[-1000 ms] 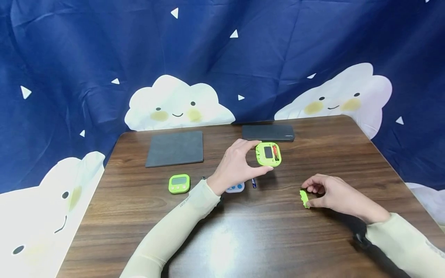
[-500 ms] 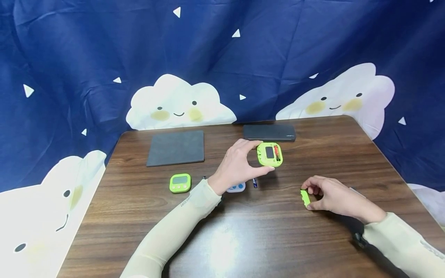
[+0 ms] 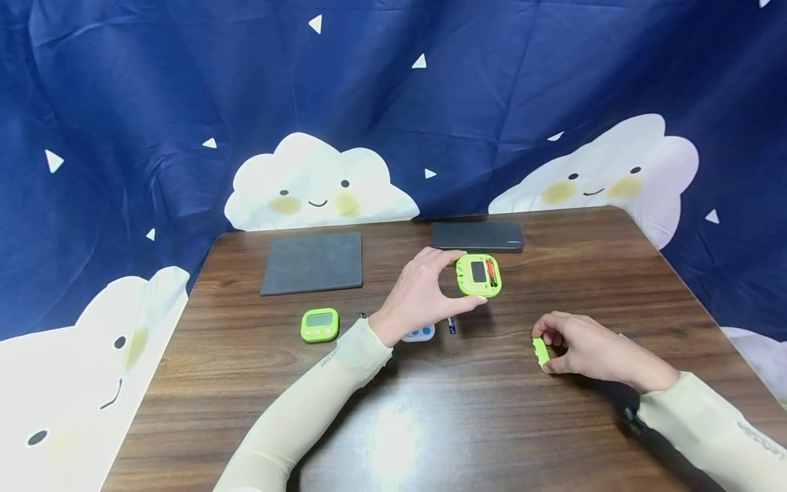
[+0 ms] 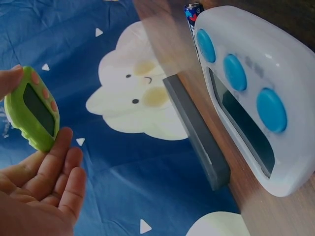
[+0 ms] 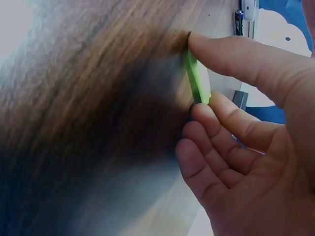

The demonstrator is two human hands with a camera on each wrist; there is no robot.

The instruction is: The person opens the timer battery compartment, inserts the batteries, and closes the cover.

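Observation:
My left hand [image 3: 424, 290] holds a green timer [image 3: 478, 275] above the table by its edges, back side up, with batteries showing in its open compartment. In the left wrist view the same green timer [image 4: 34, 114] sits between thumb and fingertips. My right hand [image 3: 581, 345] pinches a small green battery cover [image 3: 540, 351] on edge against the wooden table [image 3: 479, 410]. The right wrist view shows the cover [image 5: 196, 78] held between thumb and fingers. A loose battery [image 3: 451, 324] lies on the table below the left hand.
A second green timer [image 3: 319, 324] lies at the left. A white timer with blue buttons [image 3: 419, 333] is partly hidden by my left wrist. A grey mat [image 3: 311, 262] and a dark flat case [image 3: 477, 236] lie at the back. A blue cloud-print cloth [image 3: 393, 102] hangs behind.
My right hand has turned the green cover more upright and drawn it slightly nearer the wrist. The left hand with the timer has barely moved.

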